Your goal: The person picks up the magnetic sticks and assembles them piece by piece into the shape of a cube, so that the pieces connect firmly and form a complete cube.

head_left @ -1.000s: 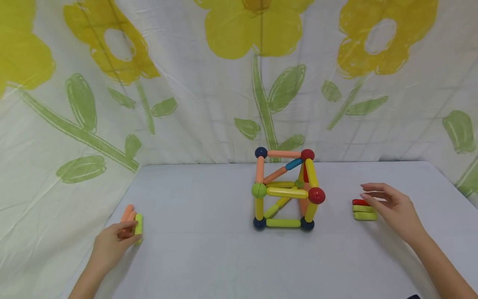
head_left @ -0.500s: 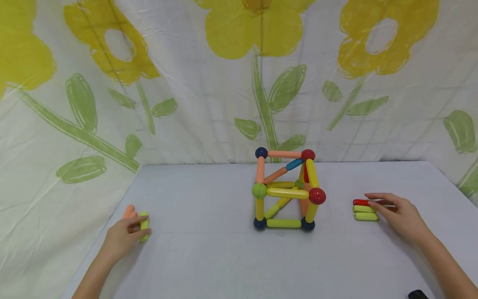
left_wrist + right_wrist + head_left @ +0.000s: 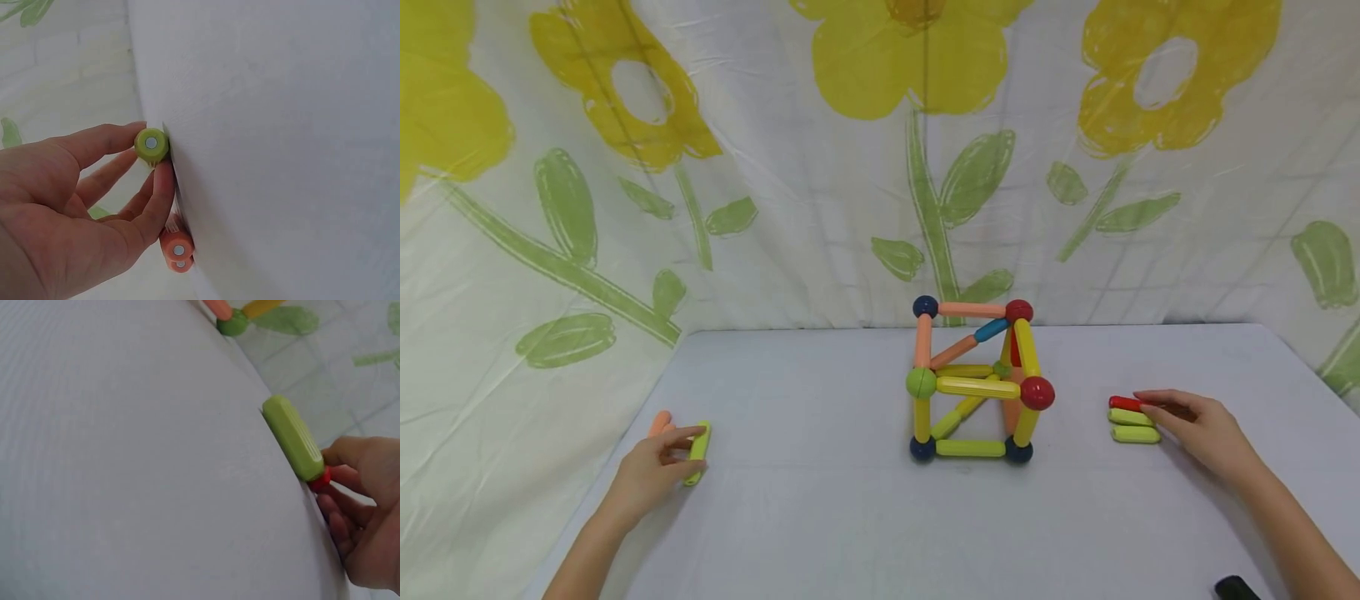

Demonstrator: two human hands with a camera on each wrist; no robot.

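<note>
At the left of the table my left hand [image 3: 643, 479] pinches a light green magnetic stick [image 3: 698, 446] between thumb and fingertips. The stick's round metal end faces the camera in the left wrist view, close to the table surface. Orange sticks [image 3: 660, 422] lie just beyond that hand, partly hidden by it. On the right side, my right hand [image 3: 1206, 433] pinches the right end of a red magnetic stick [image 3: 1123, 402]. Against it lies one light green stick [image 3: 1126, 417], with another green stick [image 3: 1135, 434] a small gap nearer. From the right wrist, green covers most of the red.
A cube-like frame [image 3: 973, 386] of coloured magnetic sticks and balls stands right of centre on the white table [image 3: 805, 517]. A black object [image 3: 1235, 587] sits at the front right edge. Behind hangs a flower-printed cloth [image 3: 805, 208].
My left hand has taken the green stick away from the orange ones, rightward, and tilted it. My right hand has come down to the red stick, which tilts slightly with the green beside it.
</note>
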